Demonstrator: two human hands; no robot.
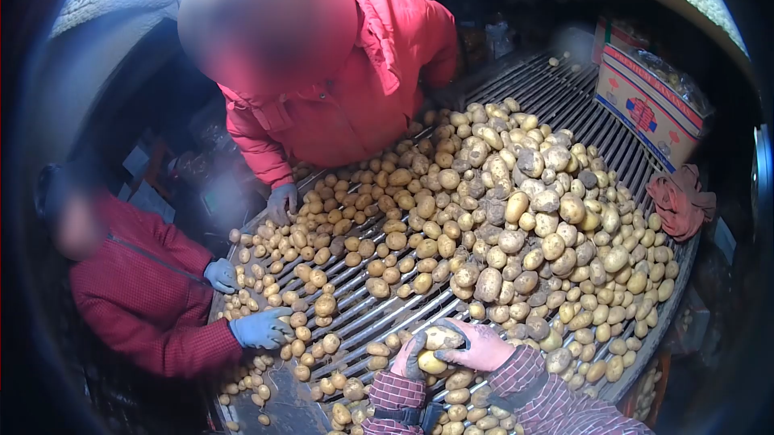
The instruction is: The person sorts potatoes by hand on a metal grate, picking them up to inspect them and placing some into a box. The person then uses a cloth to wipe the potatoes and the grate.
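At the lower middle, my left hand (409, 357), in a glove with dark fingers, is closed around the left side of some potatoes. My right hand (477, 346), in a pink glove with dark fingertips, grips a large pale potato (443, 338) from the right. A yellower potato (431, 363) sits just below it, against the fingers of my left hand. Both hands are over the slatted metal rack (363, 306), with loose potatoes around and beneath them. A big heap of potatoes (516, 209) rises beyond my hands.
Across the rack stands a person in a red jacket (347, 112), one gloved hand at the potatoes. A second person in a dark red jacket (145, 290) has two blue-gloved hands at the left edge. A cardboard box (649, 104) and a reddish cloth (681, 201) lie at the right.
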